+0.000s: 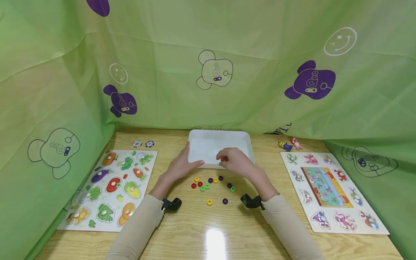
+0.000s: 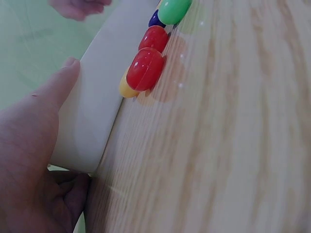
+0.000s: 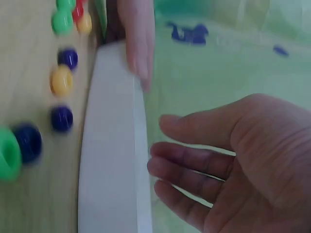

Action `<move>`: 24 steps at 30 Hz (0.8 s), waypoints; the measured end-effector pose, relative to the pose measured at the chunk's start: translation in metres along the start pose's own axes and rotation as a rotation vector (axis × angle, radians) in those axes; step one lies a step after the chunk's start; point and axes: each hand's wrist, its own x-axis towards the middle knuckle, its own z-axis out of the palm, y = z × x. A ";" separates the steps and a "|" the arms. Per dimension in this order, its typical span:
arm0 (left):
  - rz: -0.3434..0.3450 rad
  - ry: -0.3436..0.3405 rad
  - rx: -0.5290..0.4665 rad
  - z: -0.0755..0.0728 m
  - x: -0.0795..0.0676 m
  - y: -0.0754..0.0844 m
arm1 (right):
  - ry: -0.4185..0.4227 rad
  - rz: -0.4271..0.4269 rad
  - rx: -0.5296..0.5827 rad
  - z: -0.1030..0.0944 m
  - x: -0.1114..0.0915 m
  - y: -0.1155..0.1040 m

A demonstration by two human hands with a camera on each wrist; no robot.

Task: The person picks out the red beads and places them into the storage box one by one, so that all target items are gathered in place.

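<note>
A white tray (image 1: 221, 131) stands toward the back of the table, its long side facing me. My left hand (image 1: 180, 164) holds its near left corner. In the left wrist view the thumb (image 2: 68, 80) lies along the near wall (image 2: 92, 107), with the other fingers bent at the tray's end. Over the near right part of the tray hovers my right hand (image 1: 238, 161), its fingers loosely bent. The right wrist view shows a gap between thumb and fingers (image 3: 189, 162) with nothing in it. Several beads, among them a red bead (image 2: 146, 69) and a green bead (image 3: 62, 22), lie before the tray.
A vegetable puzzle board (image 1: 112, 184) lies on the left, a sea-animal puzzle board (image 1: 307, 211) on the right. Two poker chips (image 1: 149, 144) sit at the back left, small figures (image 1: 286, 146) at the back right. Green cloth (image 1: 175, 90) hangs behind and beside the table.
</note>
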 end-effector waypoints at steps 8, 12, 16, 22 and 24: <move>0.020 0.009 0.025 0.002 0.003 -0.004 | -0.106 -0.178 -0.058 0.029 -0.013 -0.036; 0.038 0.014 0.037 0.002 0.003 -0.005 | -0.097 -0.280 -0.174 0.051 -0.011 -0.043; 0.041 0.016 0.033 0.002 0.002 -0.004 | -0.082 -0.296 -0.242 0.065 -0.010 -0.046; 0.027 0.010 0.040 0.001 0.001 -0.003 | -0.061 -0.285 -0.266 0.072 -0.009 -0.051; 0.020 0.007 0.041 0.001 0.001 -0.003 | -0.045 -0.297 -0.280 0.074 -0.009 -0.053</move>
